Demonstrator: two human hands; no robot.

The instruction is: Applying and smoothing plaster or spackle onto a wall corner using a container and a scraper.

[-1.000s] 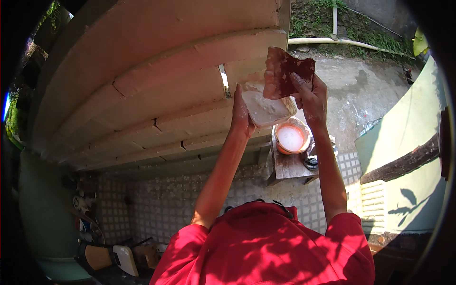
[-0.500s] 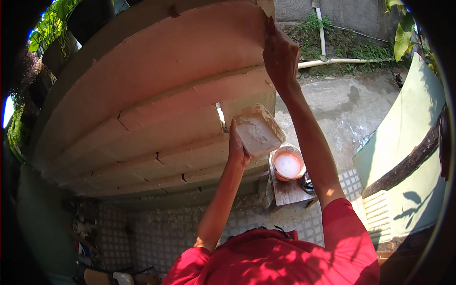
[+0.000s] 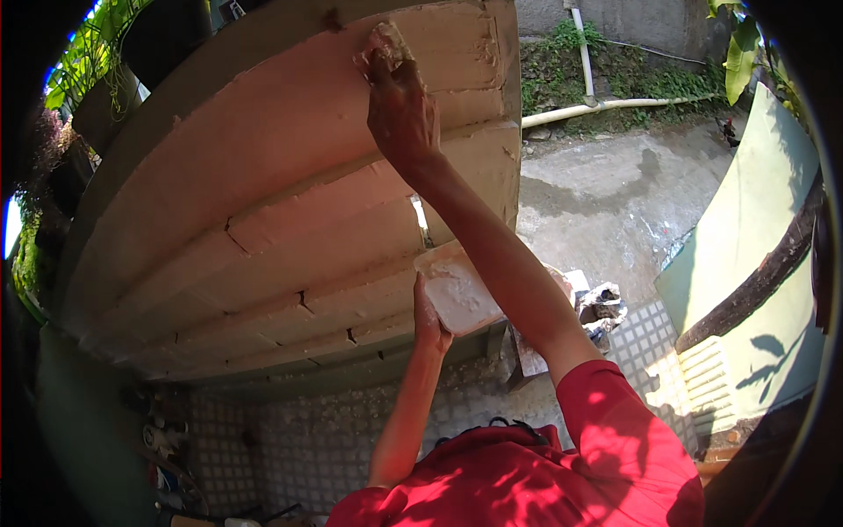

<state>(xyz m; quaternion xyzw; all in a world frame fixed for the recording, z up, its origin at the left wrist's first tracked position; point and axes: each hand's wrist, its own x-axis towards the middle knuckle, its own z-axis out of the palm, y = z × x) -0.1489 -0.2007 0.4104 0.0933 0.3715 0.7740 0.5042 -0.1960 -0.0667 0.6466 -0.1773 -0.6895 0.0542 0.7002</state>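
My right hand (image 3: 404,114) is raised to the upper part of a pinkish-beige wall (image 3: 290,105). Its fingers grip a pale, mottled pad (image 3: 389,42), perhaps a sponge, which seems to rest against the wall's surface; its exact kind is unclear. Lower down, my left hand (image 3: 430,323) holds a squarish tub (image 3: 460,297) by its side. White, lumpy wet stuff lies inside the tub, and my right forearm passes over its right end. Ridges, cracks and one narrow gap (image 3: 421,220) mark the wall.
Behind my right forearm stands a low stool (image 3: 527,362), with a crumpled dark-and-white bundle (image 3: 603,305) near it. Potted plants (image 3: 105,70) hang at the upper left. White pipes (image 3: 615,105) run beyond the concrete ground, and a pale green wall (image 3: 746,263) rises at the right.
My right hand has moved left from the wall's right edge onto its face, bringing the pale pad into sight. The tub sits lower in view, and my forearm now hides most of the bucket.
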